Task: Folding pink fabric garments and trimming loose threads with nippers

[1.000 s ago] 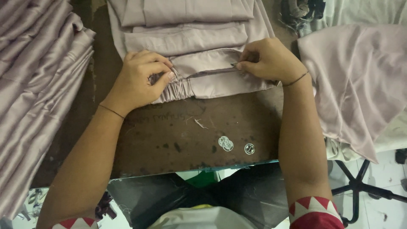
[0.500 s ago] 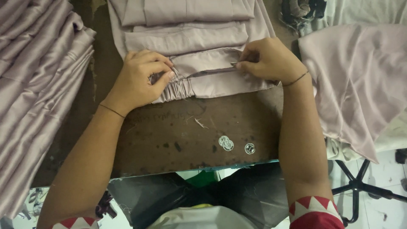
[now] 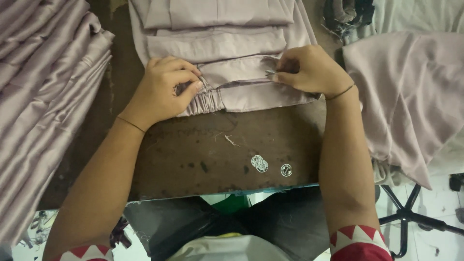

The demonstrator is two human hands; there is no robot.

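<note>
A pale mauve garment (image 3: 241, 77) with a gathered elastic waistband lies folded at the far side of a dark brown table (image 3: 212, 150). My left hand (image 3: 162, 89) pinches the gathered waistband at its left end. My right hand (image 3: 309, 70) presses on the garment's right part and holds a small metal tool at its fingertips, whose kind I cannot tell. More folded mauve pieces (image 3: 217, 14) lie stacked just beyond.
A tall pile of mauve fabric (image 3: 43, 96) covers the table's left side. A loose mauve cloth (image 3: 406, 92) drapes at the right. Small round stickers (image 3: 261, 163) and thread scraps dot the table. A black chair base (image 3: 411, 217) stands lower right.
</note>
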